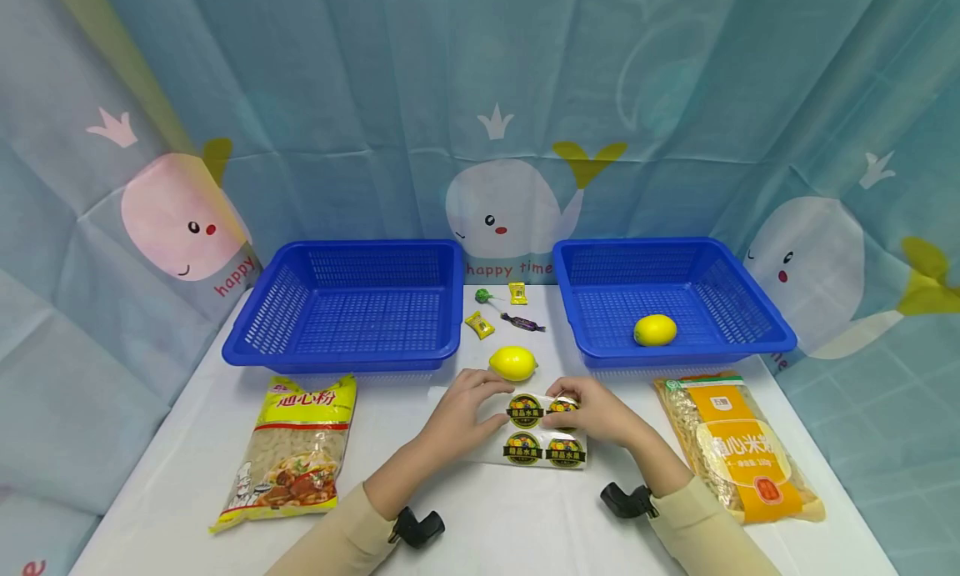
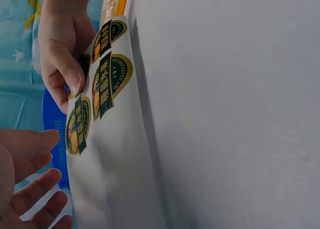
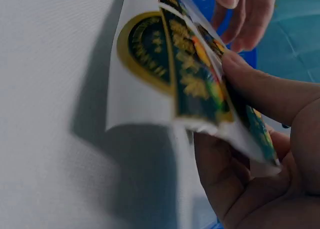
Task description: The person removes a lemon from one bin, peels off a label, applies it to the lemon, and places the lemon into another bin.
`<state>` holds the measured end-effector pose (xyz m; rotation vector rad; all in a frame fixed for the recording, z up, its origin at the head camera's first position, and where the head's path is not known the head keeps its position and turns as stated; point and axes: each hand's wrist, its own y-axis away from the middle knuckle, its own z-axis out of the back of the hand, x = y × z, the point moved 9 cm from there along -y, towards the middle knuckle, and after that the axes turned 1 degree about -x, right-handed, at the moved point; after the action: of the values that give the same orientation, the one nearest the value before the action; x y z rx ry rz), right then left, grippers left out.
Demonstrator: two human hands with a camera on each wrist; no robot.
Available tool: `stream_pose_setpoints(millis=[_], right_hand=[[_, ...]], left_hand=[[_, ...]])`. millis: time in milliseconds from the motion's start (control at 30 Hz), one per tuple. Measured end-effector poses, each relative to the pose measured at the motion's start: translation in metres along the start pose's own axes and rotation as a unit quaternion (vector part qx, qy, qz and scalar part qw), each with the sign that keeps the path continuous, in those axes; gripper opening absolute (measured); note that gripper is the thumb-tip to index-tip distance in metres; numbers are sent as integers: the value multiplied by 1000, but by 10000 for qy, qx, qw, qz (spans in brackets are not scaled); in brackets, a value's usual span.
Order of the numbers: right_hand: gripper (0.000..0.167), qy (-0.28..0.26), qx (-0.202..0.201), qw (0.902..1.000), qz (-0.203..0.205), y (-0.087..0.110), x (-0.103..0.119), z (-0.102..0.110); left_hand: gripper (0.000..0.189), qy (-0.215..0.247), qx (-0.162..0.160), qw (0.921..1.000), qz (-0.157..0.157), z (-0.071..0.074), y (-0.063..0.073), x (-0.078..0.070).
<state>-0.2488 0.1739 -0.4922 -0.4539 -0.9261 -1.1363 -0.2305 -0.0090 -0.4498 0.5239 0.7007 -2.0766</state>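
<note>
A white sheet of round fruit stickers [image 1: 522,448], green and gold with Chinese lettering, lies between the two hands. My right hand [image 1: 596,411] pinches its right end, thumb on the printed face and fingers behind, as the right wrist view shows. That end is lifted and bends over its shadow. My left hand [image 1: 467,413] hovers at the sheet's far edge; the left wrist view has its fingers [image 2: 37,191] spread and holding nothing. Just beyond the sheet sits a yellow lemon [image 1: 513,363], close to the left fingertips.
Two blue baskets [image 1: 341,366] stand at the back; the right basket [image 1: 690,357] contains another lemon [image 1: 656,330]. Between them lie a green lollipop [image 1: 482,295], a purple-wrapped candy [image 1: 523,323] and yellow-wrapped candies [image 1: 480,325]. Pasta bags flank the hands, left bag [image 1: 296,459], right bag [image 1: 742,451].
</note>
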Motion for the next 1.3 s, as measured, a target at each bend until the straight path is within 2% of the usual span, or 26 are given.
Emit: stream_pose_setpoints(millis=[200, 400, 633, 867, 1100, 1300], right_hand=[[27, -367, 175, 9992, -46, -1, 1, -1], [31, -625, 259, 9976, -118, -2, 3, -1], [35, -699, 232, 9970, -228, -1, 6, 0], [36, -737, 166, 9970, -164, -2, 5, 1], [37, -866, 148, 9960, -161, -1, 4, 1], [37, -862, 159, 9961, -79, -1, 5, 3]], left_hand=[[41, -243, 56, 9996, -100, -6, -8, -11], [36, -507, 46, 9986, -115, -10, -11, -15], [25, -480, -135, 9988, 6, -6, -12, -16], [20, -422, -281, 9987, -86, -3, -12, -17], [13, -168, -524, 9984, -105, 2, -12, -14], [13, 536, -492, 9973, 48, 5, -12, -10]])
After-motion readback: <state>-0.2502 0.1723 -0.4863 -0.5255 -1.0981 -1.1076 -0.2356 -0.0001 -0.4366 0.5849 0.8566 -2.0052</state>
